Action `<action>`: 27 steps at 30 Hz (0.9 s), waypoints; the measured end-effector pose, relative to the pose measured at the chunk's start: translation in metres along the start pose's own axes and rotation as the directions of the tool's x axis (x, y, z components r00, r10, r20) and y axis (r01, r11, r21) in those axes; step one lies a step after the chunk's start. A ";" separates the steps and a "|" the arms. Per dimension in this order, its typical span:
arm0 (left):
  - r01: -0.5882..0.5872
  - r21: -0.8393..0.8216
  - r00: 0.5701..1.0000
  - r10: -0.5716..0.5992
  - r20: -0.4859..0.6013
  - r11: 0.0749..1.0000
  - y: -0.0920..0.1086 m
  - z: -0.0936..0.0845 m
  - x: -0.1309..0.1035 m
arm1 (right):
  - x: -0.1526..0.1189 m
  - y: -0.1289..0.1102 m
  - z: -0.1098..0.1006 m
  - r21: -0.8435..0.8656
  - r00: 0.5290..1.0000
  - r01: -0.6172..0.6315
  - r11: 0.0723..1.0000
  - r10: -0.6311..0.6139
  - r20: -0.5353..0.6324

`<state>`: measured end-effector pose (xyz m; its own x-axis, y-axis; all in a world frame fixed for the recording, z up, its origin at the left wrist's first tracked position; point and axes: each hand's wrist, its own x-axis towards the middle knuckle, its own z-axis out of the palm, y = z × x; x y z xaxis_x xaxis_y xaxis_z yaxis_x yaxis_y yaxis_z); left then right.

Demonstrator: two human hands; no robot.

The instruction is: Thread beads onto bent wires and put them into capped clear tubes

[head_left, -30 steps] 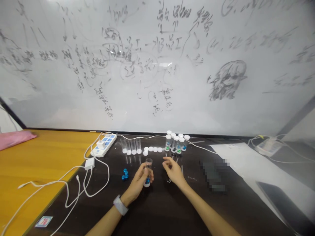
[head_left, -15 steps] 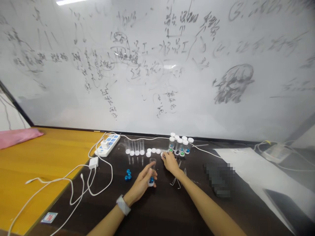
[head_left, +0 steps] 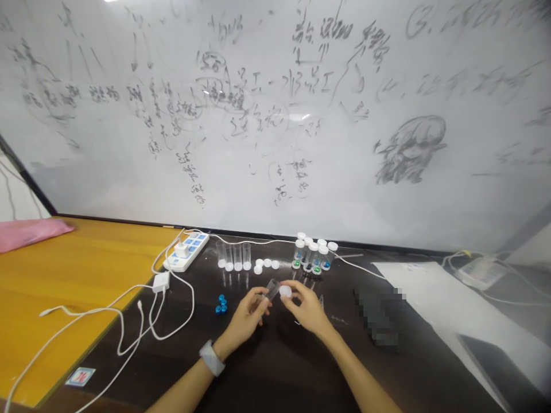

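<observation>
My left hand (head_left: 248, 312) is closed around a clear plastic tube (head_left: 272, 288), tilted with its upper end toward the right; the fingers hide its lower part. Pinched in my right hand (head_left: 306, 307) is a round white cap (head_left: 285, 291), close beside the tube's upper end and seemingly apart from it. Several loose white caps (head_left: 267, 263) lie farther back. Behind them, clear tubes (head_left: 238, 257) with white bottoms stand in a row. To the left of my left hand is a small cluster of shiny blue balls (head_left: 221, 304).
Capped tubes (head_left: 313, 257) holding coloured pieces stand together at the back, small black pieces (head_left: 312, 277) before them. A power strip (head_left: 186, 252) and white cables lie left. A blurred dark object (head_left: 381, 315), white sheet (head_left: 413, 281) and dark flat device (head_left: 495, 367) are right.
My right hand has lifted a white cap off the table and brought it toward the tube. My left hand has tilted the tube to the right.
</observation>
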<state>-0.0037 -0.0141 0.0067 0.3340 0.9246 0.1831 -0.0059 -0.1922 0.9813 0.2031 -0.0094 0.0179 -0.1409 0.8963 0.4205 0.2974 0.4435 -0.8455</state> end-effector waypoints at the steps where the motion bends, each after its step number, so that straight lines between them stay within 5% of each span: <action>1: -0.010 0.044 1.000 0.010 0.000 0.999 -0.002 -0.001 0.000 | -0.002 -0.002 0.000 0.024 1.000 0.006 1.000 -0.005 -0.013; 8: -0.032 0.192 0.999 0.031 0.008 0.981 -0.004 -0.003 0.000 | -0.002 0.004 -0.009 0.278 0.995 -0.036 0.960 0.061 -0.084; 27: -0.051 0.195 0.998 0.042 0.049 0.980 0.011 0.001 -0.006 | -0.005 -0.001 -0.008 0.290 1.000 -0.012 0.957 0.018 -0.020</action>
<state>-0.0044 -0.0222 0.0163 0.3789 0.8986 0.2213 0.1606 -0.2993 0.9405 0.2106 -0.0141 0.0196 -0.1166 0.9039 0.4114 0.0123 0.4156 -0.9095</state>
